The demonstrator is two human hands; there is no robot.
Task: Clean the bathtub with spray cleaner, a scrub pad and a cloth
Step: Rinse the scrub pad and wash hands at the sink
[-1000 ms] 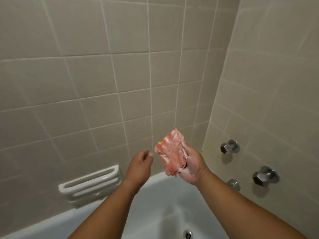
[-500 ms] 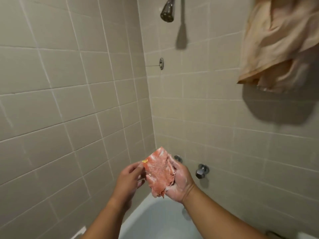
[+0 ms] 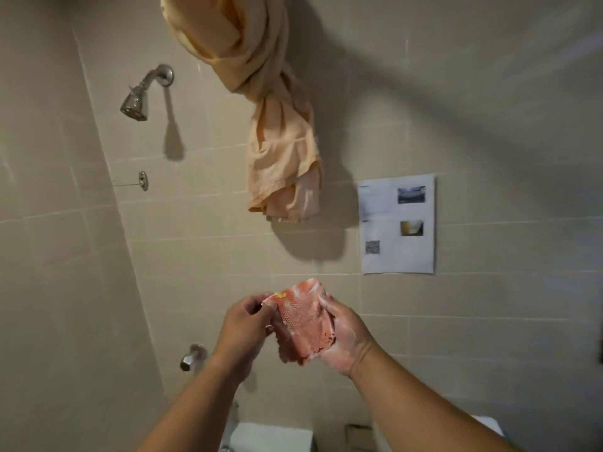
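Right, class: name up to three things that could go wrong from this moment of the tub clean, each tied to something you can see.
1. The right hand looks coated in suds, so the scrub pad it holds could slip and fall.
2. The pad's lower edge looks frayed; the left hand pinches its top corner, and pulling might tear it.
3. Suds may flick onto the paper sheet on the wall just behind.

Both bare forearms reach forward; the sudsy right hand [image 3: 342, 334] cups an orange mesh scrub pad [image 3: 303, 324], the left hand [image 3: 243, 321] pinches its corner.
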